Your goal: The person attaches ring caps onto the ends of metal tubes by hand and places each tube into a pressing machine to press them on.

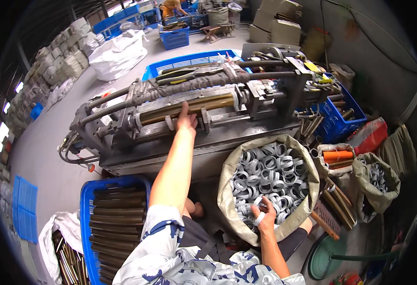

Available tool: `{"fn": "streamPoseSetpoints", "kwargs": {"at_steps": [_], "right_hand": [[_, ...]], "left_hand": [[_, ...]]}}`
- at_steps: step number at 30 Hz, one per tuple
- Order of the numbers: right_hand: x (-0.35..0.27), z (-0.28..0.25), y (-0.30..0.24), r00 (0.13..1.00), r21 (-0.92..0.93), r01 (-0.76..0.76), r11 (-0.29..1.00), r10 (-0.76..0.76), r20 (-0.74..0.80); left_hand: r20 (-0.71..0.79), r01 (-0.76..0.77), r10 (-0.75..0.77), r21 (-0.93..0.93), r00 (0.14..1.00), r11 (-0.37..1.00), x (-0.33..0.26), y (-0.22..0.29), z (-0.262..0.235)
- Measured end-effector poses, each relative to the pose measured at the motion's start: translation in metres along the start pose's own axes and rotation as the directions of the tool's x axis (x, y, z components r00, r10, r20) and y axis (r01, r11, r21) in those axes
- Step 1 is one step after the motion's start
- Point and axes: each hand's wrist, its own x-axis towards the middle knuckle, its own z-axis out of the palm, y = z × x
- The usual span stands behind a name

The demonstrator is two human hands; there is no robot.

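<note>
A long brass-coloured tube lies level in a dark metal machine, between its two end fittings. My left hand reaches to the near side of the tube, fingers stretched out and touching it near its middle, not wrapped round it. Lower right, my right hand is over an open woven sack full of grey rings. Its fingers and thumb close on a pale grey ring; whether a second ring is pinched with it I cannot tell.
A blue crate of dark tubes stands lower left, beside a white sack of thin tubes. Right of the machine are a blue bin and a smaller sack of metal parts. Pliers rest on the machine's upper bars.
</note>
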Motion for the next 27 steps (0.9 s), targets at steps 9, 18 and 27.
{"fn": "streamPoseSetpoints", "kwargs": {"at_steps": [9,18,27], "right_hand": [[0.001,0.001,0.015,0.999,-0.044,0.023,0.999,-0.021,0.035],[0.020,-0.016,0.033,0.992,-0.056,0.126,0.991,-0.126,0.000],[0.016,0.012,0.013,0.969,-0.094,0.193,0.977,-0.174,0.178]], "left_hand": [[0.080,-0.022,0.028,-0.082,0.996,0.996,-0.016,0.016,-0.035],[0.178,-0.463,0.890,0.885,0.420,0.042,-0.141,0.028,-0.332],[-0.670,0.606,0.581,0.717,0.462,0.345,-0.237,0.079,-0.512]]}}
